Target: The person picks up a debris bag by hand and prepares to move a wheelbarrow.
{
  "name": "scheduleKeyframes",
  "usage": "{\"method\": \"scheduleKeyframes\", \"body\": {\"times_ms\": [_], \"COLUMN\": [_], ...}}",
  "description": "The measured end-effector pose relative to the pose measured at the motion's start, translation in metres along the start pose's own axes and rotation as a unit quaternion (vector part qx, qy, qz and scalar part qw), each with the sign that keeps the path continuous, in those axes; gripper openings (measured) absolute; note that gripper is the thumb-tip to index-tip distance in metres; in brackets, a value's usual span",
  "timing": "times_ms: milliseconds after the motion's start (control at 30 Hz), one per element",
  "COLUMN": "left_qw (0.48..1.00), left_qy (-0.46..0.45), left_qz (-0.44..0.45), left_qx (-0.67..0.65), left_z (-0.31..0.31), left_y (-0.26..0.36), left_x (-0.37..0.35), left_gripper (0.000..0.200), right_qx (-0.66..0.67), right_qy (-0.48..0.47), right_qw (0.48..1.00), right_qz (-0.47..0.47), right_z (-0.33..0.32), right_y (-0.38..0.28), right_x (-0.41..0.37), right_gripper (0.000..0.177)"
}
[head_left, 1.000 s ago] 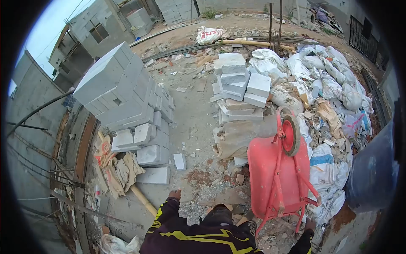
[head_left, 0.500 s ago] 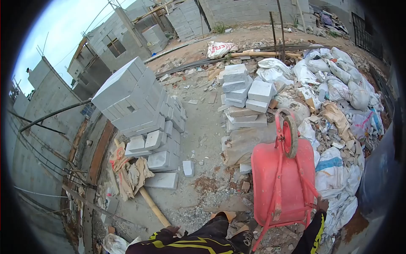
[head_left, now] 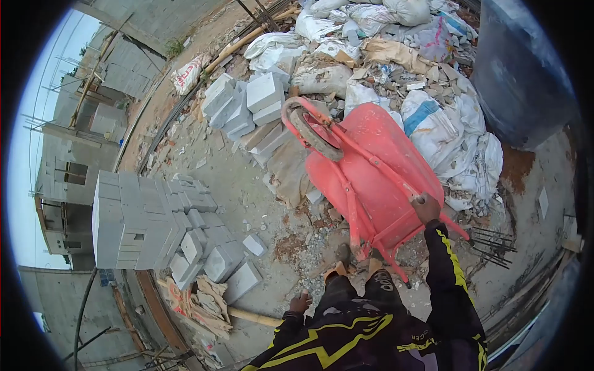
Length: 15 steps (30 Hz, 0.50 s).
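A red wheelbarrow (head_left: 396, 154) lies tipped over, its underside, frame bars and legs facing up. Its wheel (head_left: 315, 134) points toward the upper left. My right hand (head_left: 426, 208) is wrapped round one of the red frame bars, near the edge of the tray. Lower down, my left hand (head_left: 301, 302) hangs beside my left leg over the gravel, touching nothing; its fingers are small and partly curled, and what they hold, if anything, cannot be made out.
Stacked grey blocks (head_left: 124, 216) stand at the left, and a smaller block pile (head_left: 263, 96) lies beyond the wheel. White rubble sacks (head_left: 433, 123) are heaped at the right, near a dark tank (head_left: 526, 74). A bamboo pole (head_left: 255, 317) lies near my left hand.
The view has turned right and tilted. My right hand has moved up from the wheelbarrow's leg end to a bar nearer the middle. The wheelbarrow appears rotated, its wheel now toward the left.
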<state>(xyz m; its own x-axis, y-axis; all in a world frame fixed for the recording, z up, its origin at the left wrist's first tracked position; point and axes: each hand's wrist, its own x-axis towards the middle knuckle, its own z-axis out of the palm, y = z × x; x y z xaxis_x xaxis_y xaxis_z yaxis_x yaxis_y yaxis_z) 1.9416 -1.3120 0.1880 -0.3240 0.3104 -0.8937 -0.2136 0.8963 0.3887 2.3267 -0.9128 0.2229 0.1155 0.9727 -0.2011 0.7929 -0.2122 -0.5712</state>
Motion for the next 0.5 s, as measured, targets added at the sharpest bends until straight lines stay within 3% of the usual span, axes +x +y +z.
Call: {"method": "scheduleKeyframes", "body": {"times_ms": [167,300,367,433,500], "left_qw": [0.998,0.991,0.989,0.979,0.970], "left_qy": [-0.032,-0.075,-0.101,-0.165,-0.232], "left_qz": [0.053,0.087,0.078,0.078,0.063], "left_qx": [-0.028,-0.067,-0.074,-0.092,-0.037], "left_z": [0.017,0.031,0.042,0.058,0.074], "left_y": [0.086,0.148,0.167,0.188,0.197], "left_x": [0.019,0.017,0.021,0.019,0.019], "left_gripper": [0.048,0.058,0.057,0.052,0.052], "right_qx": [0.079,0.055,0.078,0.076,0.064], "right_qy": [-0.005,-0.046,-0.005,-0.046,-0.152], "right_qw": [0.997,0.997,0.996,0.994,0.985], "right_qz": [-0.005,-0.012,-0.052,-0.069,-0.058], "right_z": [0.002,0.014,0.025,0.026,0.021], "right_y": [-0.046,-0.070,-0.081,-0.093,-0.109], "right_x": [-0.058,-0.106,-0.135,-0.156,-0.180], "right_gripper": [0.026,0.022,0.019,0.014,0.010]}}
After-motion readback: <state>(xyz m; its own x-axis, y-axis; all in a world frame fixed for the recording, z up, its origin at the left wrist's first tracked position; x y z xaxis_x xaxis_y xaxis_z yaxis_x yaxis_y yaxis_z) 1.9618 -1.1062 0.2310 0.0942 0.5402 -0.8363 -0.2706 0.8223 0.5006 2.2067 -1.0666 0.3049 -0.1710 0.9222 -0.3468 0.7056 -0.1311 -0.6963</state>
